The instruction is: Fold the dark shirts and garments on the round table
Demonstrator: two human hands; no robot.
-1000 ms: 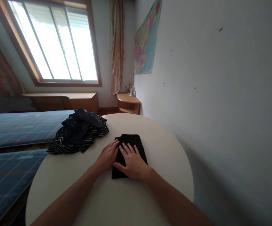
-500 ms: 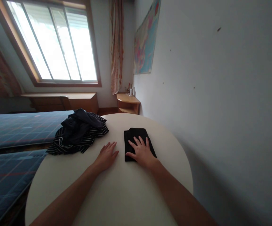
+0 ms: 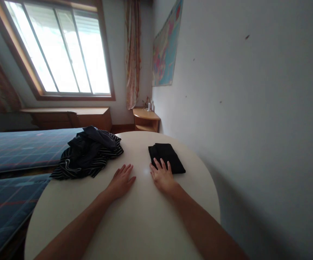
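A folded black cloth (image 3: 170,157) lies flat on the right part of the round white table (image 3: 134,224). My right hand (image 3: 162,177) is at its near left edge, palm down, with the fingertips over the cloth and nothing gripped. To the left, my left hand (image 3: 121,182) rests flat on the bare tabletop, fingers apart, holding nothing. Beyond it, at the table's far left edge, a rumpled heap of dark and striped clothes (image 3: 91,151) sits untouched.
Mattresses with blue plaid covers (image 3: 23,148) adjoin the table on the left. A white wall (image 3: 248,126) rises close on the right. Behind the table stand a small corner shelf (image 3: 146,115) and a long wooden desk (image 3: 91,111) under the window.
The folded black cloth has moved away and to the right, turning slightly. My right hand has slid from its middle to its near left edge. My left hand has hardly moved.
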